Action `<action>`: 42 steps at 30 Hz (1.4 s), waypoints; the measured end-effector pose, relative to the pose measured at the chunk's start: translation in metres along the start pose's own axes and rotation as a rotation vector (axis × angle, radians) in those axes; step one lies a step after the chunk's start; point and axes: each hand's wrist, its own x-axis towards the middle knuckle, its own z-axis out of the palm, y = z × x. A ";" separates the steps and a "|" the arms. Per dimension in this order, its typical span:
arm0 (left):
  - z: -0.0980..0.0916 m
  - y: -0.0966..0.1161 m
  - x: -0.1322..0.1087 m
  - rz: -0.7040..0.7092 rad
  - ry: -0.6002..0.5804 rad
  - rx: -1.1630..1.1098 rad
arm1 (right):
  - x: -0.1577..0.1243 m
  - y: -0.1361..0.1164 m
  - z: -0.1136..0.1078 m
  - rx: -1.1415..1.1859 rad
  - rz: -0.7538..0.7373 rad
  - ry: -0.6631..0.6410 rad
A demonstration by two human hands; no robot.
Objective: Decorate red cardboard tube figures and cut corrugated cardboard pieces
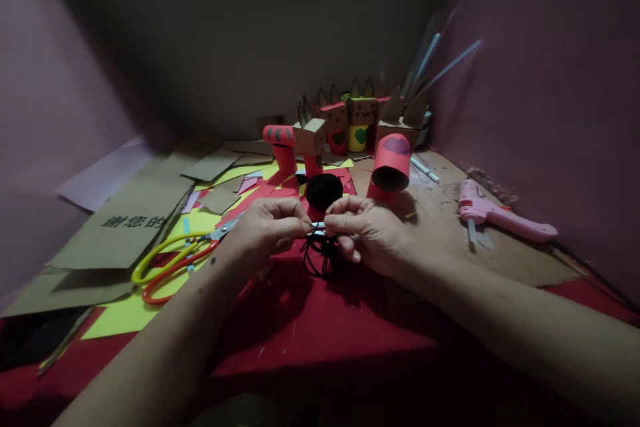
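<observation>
My left hand (270,223) and my right hand (367,230) meet at the middle of the work surface, fingertips pinched together. Between them they hold a small light strip wrapped with black yarn (320,250), whose loops hang down below the fingers. A black yarn ball (324,190) lies just behind the hands on red paper (310,320). Both hands are closed in a pinch on the yarn bundle.
Yellow-and-orange scissors (170,267) lie left of my left hand. A pink glue gun (495,213) rests at the right. Red paper tubes (391,163) and small cardboard box figures (345,120) stand behind. Cardboard sheets (125,220) and yellow paper lie at the left.
</observation>
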 end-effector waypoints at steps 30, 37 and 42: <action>-0.004 0.004 -0.002 0.108 -0.045 0.168 | -0.005 -0.002 -0.001 -0.154 0.037 -0.063; -0.002 0.000 0.000 0.002 -0.077 0.234 | -0.002 -0.004 -0.001 -0.089 0.068 -0.058; 0.002 0.007 -0.004 0.126 -0.115 0.285 | -0.002 -0.003 0.000 -0.104 0.075 -0.023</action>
